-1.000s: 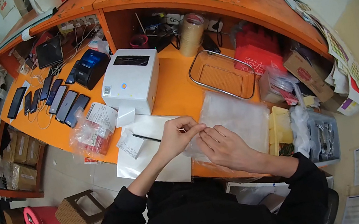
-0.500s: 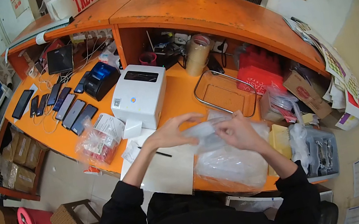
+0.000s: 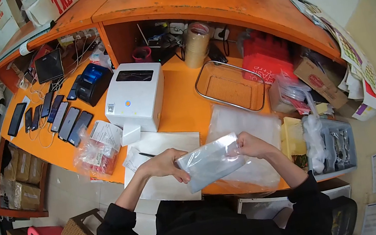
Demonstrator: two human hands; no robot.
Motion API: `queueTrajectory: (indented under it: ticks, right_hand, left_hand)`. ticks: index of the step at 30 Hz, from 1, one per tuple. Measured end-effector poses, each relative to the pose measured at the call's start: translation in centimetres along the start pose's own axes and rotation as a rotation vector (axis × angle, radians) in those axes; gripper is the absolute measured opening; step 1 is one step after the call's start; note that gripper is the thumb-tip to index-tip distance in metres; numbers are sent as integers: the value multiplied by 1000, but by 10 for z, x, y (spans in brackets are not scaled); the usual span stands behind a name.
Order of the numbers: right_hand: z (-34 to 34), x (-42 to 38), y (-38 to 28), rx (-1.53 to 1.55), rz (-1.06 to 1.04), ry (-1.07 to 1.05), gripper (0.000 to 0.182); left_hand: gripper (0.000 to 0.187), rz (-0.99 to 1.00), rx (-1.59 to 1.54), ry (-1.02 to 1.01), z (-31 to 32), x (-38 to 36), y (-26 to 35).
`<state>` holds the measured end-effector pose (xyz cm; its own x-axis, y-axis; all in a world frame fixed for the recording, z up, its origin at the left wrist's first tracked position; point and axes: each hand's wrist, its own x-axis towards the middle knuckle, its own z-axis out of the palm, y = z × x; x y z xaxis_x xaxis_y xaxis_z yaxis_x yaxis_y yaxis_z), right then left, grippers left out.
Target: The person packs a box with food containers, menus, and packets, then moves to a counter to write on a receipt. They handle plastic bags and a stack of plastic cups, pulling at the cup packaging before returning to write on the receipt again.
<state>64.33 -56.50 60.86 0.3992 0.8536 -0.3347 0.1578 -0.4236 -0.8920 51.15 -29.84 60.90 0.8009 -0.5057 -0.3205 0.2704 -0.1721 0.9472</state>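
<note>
Over the orange desk (image 3: 181,96), your left hand (image 3: 162,165) and right hand (image 3: 255,146) pinch opposite ends of the plastic (image 3: 212,162), likely to hold it flat, with the printer (image 3: 130,97) beyond your grip.

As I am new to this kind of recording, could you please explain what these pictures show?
No machine is at work: a person uses two bare hands. The single camera, worn on the head, looks forward and down. The left hand holds one end of a piece of clear plastic, possibly a bag; the right hand holds the other. On the orange desk are phones, a white printer, a wire basket and more plastic sheets.
</note>
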Motion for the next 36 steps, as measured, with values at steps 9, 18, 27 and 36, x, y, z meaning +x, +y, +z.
queueTrajectory:
  ticks: [9,18,27,36]
  right_hand:
    - [-6,-36,26,400,64,77,17]
    - [37,-59,-6,476,54,90,19]
    - [64,-60,-65,-24,-78,185,28]
    - [78,-60,-78,-294,-172,62,24]
  left_hand:
    - [24,-109,-126,-34,6,12,-14]
    - [56,147,368,-123,14,3,4]
    - [35,744,904,341,83,9,53]
    - [6,1205,1305,259,71,-22,59]
